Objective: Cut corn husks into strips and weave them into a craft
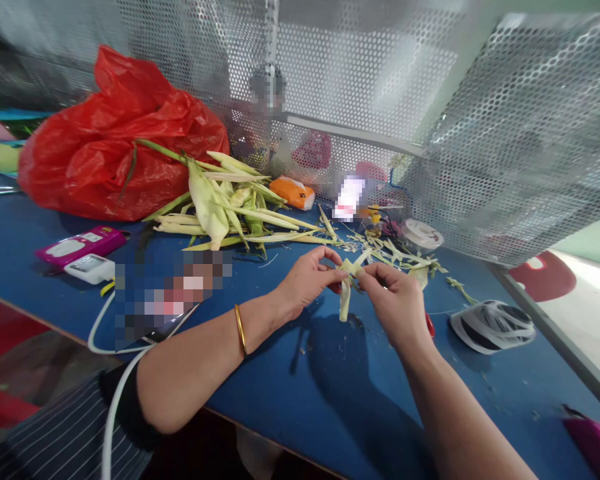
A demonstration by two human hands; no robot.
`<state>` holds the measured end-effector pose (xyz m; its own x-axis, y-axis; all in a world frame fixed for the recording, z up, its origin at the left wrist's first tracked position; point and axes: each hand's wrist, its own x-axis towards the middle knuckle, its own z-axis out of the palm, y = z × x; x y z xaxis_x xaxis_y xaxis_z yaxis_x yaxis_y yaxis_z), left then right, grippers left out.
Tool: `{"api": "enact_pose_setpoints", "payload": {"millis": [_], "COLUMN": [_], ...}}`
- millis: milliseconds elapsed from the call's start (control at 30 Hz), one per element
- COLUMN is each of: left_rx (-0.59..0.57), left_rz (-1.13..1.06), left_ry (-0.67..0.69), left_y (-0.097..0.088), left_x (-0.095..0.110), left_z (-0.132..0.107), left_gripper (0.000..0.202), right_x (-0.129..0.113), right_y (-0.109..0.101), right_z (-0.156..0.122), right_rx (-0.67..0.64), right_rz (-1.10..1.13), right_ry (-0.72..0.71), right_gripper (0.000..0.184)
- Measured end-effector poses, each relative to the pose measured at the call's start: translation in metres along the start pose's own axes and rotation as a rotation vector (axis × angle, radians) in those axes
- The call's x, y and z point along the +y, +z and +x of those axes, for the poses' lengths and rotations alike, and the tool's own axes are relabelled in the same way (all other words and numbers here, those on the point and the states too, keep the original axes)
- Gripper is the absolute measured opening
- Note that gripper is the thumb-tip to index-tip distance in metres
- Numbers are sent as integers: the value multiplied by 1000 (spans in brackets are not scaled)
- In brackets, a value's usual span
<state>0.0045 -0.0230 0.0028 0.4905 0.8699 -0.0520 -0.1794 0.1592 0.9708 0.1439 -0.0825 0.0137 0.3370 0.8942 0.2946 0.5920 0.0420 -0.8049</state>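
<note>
Over the blue table [330, 393], my left hand [307, 280] and my right hand [395, 300] both pinch a folded pale green leaf strip [347, 293]. One end of the strip hangs down between the hands. A gold bangle sits on my left wrist. Something red [430, 325] shows under my right hand; I cannot make out what it is. A pile of pale green leaves and husks [225, 200] lies beyond my left hand. Cut leaf scraps [390, 253] lie scattered just behind my hands.
A red plastic bag [115, 147] lies at the back left. A pink device [80, 243] and a white one [90, 268] lie at the left, with a white cable [100, 327]. A spool of pale strapping [493, 325] is at the right. A perforated metal screen [505, 133] walls the back.
</note>
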Motion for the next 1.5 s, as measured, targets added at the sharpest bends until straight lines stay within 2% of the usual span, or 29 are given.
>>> {"api": "enact_pose_setpoints", "payload": {"millis": [300, 500, 700, 800, 933, 1033, 1100, 1167, 1233, 1333, 1500], "left_rx": [26, 8, 0, 0, 7, 32, 51, 67, 82, 117, 126], "left_rz": [17, 59, 84, 86, 87, 68, 48, 24, 1, -13, -73], "left_ry": [-6, 53, 86, 76, 60, 28, 12, 12, 12, -14, -29], "left_y": [0, -1, -1, -1, 0, 1, 1, 1, 1, 1, -1], "left_x": [0, -3, -4, -3, -2, -2, -2, -3, -3, -2, -3], "left_z": [0, 0, 1, 1, 0, -1, -1, 0, 0, 0, 1], "left_gripper": [18, 18, 27, 24, 16, 14, 14, 15, 16, 16, 16], "right_x": [-2, -2, 1, 3, 2, 2, 3, 4, 5, 5, 6], "right_y": [1, 3, 5, 5, 5, 6, 6, 7, 6, 5, 3], "right_z": [-2, -3, -3, -2, -3, -5, -7, -8, -7, -5, -4], "right_rx": [8, 27, -23, -44, -6, 64, 115, 162, 177, 147, 93], "right_rz": [-39, -72, 13, 49, -57, -217, -357, -505, -662, -797, -844], "right_ry": [-11, -16, -5, 7, -33, -144, -316, -507, -637, -728, -788], "right_gripper": [25, 26, 26, 25, 22, 17, 14, 19, 24, 24, 22]}}
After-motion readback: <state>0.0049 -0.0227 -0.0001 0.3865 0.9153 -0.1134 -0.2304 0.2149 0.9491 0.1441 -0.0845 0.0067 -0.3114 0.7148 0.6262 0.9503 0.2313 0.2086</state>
